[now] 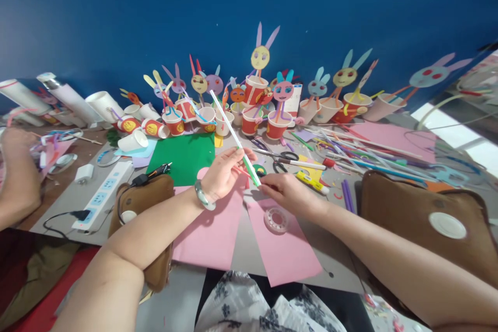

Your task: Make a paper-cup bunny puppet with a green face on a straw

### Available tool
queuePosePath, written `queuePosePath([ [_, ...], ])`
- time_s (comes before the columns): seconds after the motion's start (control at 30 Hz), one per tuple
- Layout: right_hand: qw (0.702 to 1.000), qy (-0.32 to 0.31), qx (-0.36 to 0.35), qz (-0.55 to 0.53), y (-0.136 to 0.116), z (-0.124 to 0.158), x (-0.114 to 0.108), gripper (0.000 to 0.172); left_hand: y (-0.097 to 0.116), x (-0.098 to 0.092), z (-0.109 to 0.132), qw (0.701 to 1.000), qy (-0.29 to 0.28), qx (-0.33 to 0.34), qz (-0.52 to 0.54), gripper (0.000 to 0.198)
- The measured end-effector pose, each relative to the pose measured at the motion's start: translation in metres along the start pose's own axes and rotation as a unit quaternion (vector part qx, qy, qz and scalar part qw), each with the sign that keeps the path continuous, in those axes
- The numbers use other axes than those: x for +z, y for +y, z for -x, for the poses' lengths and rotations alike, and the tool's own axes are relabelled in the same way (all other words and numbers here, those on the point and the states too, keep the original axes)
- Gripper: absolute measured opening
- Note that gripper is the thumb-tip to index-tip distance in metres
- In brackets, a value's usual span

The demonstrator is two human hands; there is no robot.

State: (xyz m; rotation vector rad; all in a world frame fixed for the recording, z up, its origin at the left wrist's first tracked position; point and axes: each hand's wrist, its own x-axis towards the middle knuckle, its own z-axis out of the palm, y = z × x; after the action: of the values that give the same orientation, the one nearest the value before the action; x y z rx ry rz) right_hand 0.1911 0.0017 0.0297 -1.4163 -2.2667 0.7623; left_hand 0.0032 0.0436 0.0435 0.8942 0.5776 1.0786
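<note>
My left hand (224,170) is closed around a long white straw (227,122) with a green lower end, which slants up and away toward the paper cups. My right hand (286,193) pinches the straw's green end near a small green disc (259,169). A jade bangle (204,195) sits on my left wrist. Under my hands lie two pink paper sheets (286,251), with a clear tape roll (276,219) on the right one. Scissors (278,157) and a glue stick (311,182) lie just beyond my right hand.
Paper cups with bunny faces (283,92) line the back by the blue wall. A green sheet (182,155), loose straws (373,161), a power strip (103,192) and two brown bags (424,223) crowd the table. Another person's arm (17,176) is at far left.
</note>
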Motion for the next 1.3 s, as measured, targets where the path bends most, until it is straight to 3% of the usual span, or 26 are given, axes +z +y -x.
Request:
queuePosePath([
  [0.07,0.986,-0.005,0.036,0.163,0.002,-0.001,-0.013,0.027,0.0,-0.006,-0.006,0.998,0.046,0.027,-0.024,0.035],
  [0.13,0.951,-0.005,0.066,0.303,0.004,-0.002,-0.026,0.025,-0.001,-0.01,-0.011,0.995,0.09,0.031,-0.03,0.033],
  [0.23,0.9,0.009,0.098,0.424,0.011,-0.002,-0.046,0.032,-0.004,-0.01,-0.012,0.993,0.115,0.003,-0.033,0.03],
  [0.37,0.856,0.024,0.143,0.497,0.029,-0.003,-0.069,0.024,-0.007,-0.008,-0.006,0.995,0.088,-0.032,-0.028,0.03],
  [0.5,0.838,0.022,0.216,0.501,0.045,-0.004,-0.083,0.018,-0.011,-0.01,-0.002,0.996,0.051,-0.073,-0.025,0.038],
  [0.6,0.83,0.041,0.226,0.508,0.048,-0.002,-0.085,0.017,-0.012,-0.011,-0.001,0.995,0.04,-0.085,-0.027,0.04],
  [0.8,0.849,0.07,0.159,0.499,0.041,-0.006,-0.073,0.027,-0.011,-0.006,0.0,0.994,0.058,-0.087,-0.027,0.02],
  [0.97,0.925,-0.011,0.099,0.367,0.033,-0.008,-0.062,0.021,-0.009,-0.005,0.002,0.995,0.045,-0.085,-0.04,0.015],
  [1.03,0.942,-0.042,0.08,0.324,0.028,-0.007,-0.058,0.019,-0.009,-0.005,0.003,0.995,0.038,-0.082,-0.051,0.015],
  [1.2,0.947,-0.055,0.078,0.306,0.023,-0.006,-0.054,0.018,-0.012,-0.006,0.005,0.995,0.023,-0.071,-0.069,0.017],
  [1.3,0.944,-0.029,0.09,0.315,0.024,-0.007,-0.056,0.018,-0.015,-0.008,0.005,0.995,0.014,-0.067,-0.07,0.02],
])
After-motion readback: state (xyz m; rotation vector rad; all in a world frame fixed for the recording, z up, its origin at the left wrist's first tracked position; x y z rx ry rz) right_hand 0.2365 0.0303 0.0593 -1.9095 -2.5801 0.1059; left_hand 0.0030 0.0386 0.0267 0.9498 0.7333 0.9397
